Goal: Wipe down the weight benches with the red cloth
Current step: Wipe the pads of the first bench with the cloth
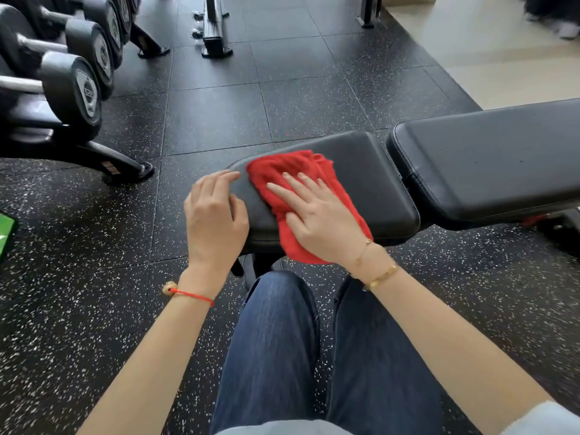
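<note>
A black padded weight bench lies across the middle right, with its short seat pad (370,180) near me and its long back pad (489,161) running off to the right. The red cloth (276,171) is spread on the seat pad's left part. My right hand (317,215) lies flat on the cloth with fingers spread, pressing it onto the pad. My left hand (215,215) rests on the seat pad's left end, fingers curled over its edge, holding no cloth.
A dumbbell rack (62,83) with several black dumbbells stands at the left, its foot (125,164) reaching toward the bench. Another machine's base (215,32) sits at the top centre. My legs in blue jeans (282,356) are below the bench. Black speckled rubber floor surrounds everything.
</note>
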{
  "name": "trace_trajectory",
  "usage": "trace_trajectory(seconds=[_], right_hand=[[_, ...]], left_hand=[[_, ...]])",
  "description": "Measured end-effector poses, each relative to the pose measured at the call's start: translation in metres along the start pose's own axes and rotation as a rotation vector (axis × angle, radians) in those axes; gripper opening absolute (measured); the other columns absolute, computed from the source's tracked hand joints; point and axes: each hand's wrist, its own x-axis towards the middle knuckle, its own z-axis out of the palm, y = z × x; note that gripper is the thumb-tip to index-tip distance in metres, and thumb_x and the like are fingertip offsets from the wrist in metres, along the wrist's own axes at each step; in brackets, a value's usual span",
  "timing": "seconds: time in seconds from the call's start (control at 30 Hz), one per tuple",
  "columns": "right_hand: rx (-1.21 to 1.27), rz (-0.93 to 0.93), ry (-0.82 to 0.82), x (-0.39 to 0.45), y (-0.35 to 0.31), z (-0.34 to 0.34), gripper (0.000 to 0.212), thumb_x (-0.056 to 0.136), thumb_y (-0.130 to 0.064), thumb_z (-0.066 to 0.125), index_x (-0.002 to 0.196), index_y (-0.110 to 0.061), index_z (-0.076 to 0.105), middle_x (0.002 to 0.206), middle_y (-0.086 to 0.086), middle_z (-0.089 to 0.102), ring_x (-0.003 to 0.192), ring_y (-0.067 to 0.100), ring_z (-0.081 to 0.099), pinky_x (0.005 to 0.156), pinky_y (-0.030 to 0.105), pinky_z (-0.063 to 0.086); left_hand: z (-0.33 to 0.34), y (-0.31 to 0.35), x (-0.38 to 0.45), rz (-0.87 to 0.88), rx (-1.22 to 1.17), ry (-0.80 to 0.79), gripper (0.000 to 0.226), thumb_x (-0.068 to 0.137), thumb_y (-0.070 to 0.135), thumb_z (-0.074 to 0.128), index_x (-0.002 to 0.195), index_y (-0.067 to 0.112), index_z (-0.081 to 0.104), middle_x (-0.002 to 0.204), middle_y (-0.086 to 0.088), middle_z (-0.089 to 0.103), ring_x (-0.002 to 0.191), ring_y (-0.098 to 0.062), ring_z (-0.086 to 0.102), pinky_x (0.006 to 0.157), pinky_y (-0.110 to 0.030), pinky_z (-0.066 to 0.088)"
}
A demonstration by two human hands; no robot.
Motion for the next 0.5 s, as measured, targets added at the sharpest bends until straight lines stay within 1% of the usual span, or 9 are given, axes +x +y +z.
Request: trace_trajectory(seconds=[0.1, 0.17, 0.23, 0.33, 0.5], right_hand=[[0.01, 0.185, 0.045, -0.017, 0.039, -0.013, 0.056, 0.097, -0.024, 0.04, 0.15, -0.035, 0.027, 0.161, -0.003, 0.022, 0.149, 0.022, 0.016, 0.122, 0.04, 0.007], [0.004, 0.307, 0.043, -0.014, 0.061, -0.02, 0.056, 0.098, -0.023, 0.039, 0.151, -0.034, 0.026, 0.161, -0.001, 0.02, 0.149, 0.024, 0.014, 0.121, 0.043, 0.006], [-0.018, 0.382, 0.042, -0.003, 0.071, -0.022, 0.056, 0.099, -0.024, 0.038, 0.152, -0.034, 0.024, 0.162, 0.0, 0.017, 0.149, 0.026, 0.012, 0.121, 0.046, 0.004], [-0.01, 0.431, 0.054, 0.007, 0.072, -0.021, 0.055, 0.099, -0.025, 0.035, 0.152, -0.034, 0.024, 0.162, -0.002, 0.015, 0.15, 0.025, 0.009, 0.121, 0.048, 0.001], [0.024, 0.406, 0.044, 0.006, 0.075, -0.02, 0.056, 0.098, -0.027, 0.036, 0.152, -0.036, 0.023, 0.163, -0.002, 0.012, 0.15, 0.023, 0.006, 0.121, 0.047, -0.002]], left_hand=[[0.007, 0.01, 0.0, 0.055, -0.027, -0.042, 0.04, 0.087, 0.005, 0.053, 0.126, 0.012, 0.06, 0.13, -0.004, 0.061, 0.126, -0.025, 0.05, 0.109, -0.042, 0.036], [0.014, 0.019, 0.001, 0.097, -0.048, -0.085, 0.04, 0.087, 0.006, 0.053, 0.126, 0.011, 0.061, 0.13, -0.004, 0.06, 0.127, -0.024, 0.05, 0.11, -0.04, 0.036], [0.022, 0.029, 0.002, 0.134, -0.067, -0.128, 0.041, 0.086, 0.006, 0.052, 0.126, 0.011, 0.061, 0.131, -0.004, 0.06, 0.128, -0.024, 0.05, 0.109, -0.039, 0.036], [0.035, 0.044, 0.004, 0.172, -0.067, -0.163, 0.04, 0.086, 0.009, 0.051, 0.125, 0.012, 0.061, 0.131, -0.004, 0.06, 0.128, -0.024, 0.049, 0.108, -0.04, 0.037], [0.054, 0.068, 0.011, 0.189, -0.036, -0.177, 0.04, 0.088, 0.015, 0.049, 0.126, 0.014, 0.06, 0.133, -0.003, 0.059, 0.129, -0.023, 0.047, 0.111, -0.039, 0.032]])
